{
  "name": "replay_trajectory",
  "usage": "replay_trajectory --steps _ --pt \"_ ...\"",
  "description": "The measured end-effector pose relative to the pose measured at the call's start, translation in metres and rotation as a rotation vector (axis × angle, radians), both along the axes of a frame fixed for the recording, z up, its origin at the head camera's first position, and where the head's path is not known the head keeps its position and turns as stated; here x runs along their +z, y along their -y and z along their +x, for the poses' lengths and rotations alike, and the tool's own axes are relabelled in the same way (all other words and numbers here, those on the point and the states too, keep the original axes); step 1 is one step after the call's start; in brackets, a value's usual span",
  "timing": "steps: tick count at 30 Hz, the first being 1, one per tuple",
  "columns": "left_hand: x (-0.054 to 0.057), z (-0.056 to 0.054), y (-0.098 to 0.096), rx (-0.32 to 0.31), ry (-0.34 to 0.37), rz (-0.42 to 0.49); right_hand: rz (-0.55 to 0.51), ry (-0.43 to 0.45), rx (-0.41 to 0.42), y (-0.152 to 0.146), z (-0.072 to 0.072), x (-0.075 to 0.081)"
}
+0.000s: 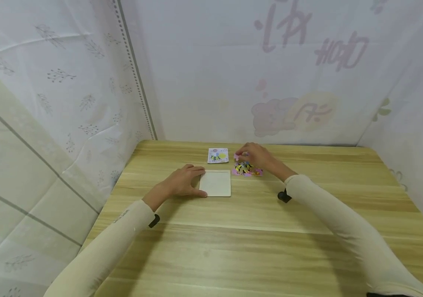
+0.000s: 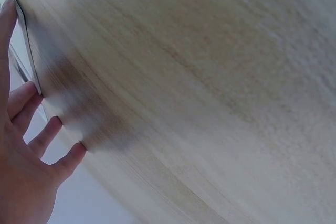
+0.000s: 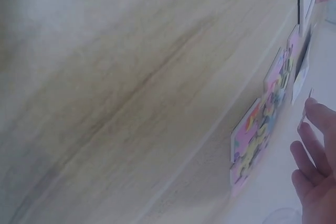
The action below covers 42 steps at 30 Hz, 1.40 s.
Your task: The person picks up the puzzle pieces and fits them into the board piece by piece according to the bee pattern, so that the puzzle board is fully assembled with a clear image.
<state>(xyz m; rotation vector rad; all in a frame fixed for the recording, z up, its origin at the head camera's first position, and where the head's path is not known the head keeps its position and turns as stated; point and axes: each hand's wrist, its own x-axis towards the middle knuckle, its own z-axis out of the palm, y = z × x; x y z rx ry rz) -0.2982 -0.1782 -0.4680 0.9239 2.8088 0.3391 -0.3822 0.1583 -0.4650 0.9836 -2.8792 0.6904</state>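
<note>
My left hand point(image 1: 182, 180) rests at the left side of a square white board point(image 1: 216, 184), thumb near its lower left corner and fingers near its upper left one. In the left wrist view, those fingers point(image 2: 48, 136) are spread, with tips at the board's edge and on the table. Beyond the small pile of puzzle pieces point(image 1: 244, 168), my right hand point(image 1: 257, 155) pinches a pink puzzle piece point(image 1: 236, 157) between thumb and finger. The right wrist view shows that held piece point(image 3: 303, 118) edge-on. The pile's pieces point(image 3: 245, 153) are pink, yellow and black, some overlapping.
A small picture card point(image 1: 217, 155) with a bee on it lies behind the white board. Everything rests on a wood-grain table point(image 1: 211, 243). Printed cloth point(image 1: 211, 74) hangs at the table's back edge and along the sides.
</note>
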Motion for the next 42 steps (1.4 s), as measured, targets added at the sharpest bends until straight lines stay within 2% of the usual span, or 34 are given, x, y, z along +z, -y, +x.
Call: replay_trajectory --steps 9,17,24,33,39,42 --pt "0.000 0.000 0.001 0.006 0.005 0.010 -0.022 -0.032 0.041 0.005 0.016 0.005" --pt "0.002 0.002 0.000 0.000 0.013 0.011 -0.079 -0.078 0.159 0.015 0.025 0.006" --pt "0.002 0.000 0.000 -0.001 0.017 0.013 -0.057 -0.074 0.176 0.027 0.032 0.007" --pt "0.000 -0.001 -0.001 0.005 0.026 0.002 -0.011 -0.062 0.203 0.039 0.036 0.001" --pt "0.001 0.000 0.000 0.004 0.019 0.002 -0.043 -0.093 0.233 0.048 0.036 -0.005" --pt "0.002 0.001 0.000 -0.001 0.015 0.010 -0.021 -0.104 0.241 0.054 0.035 -0.008"
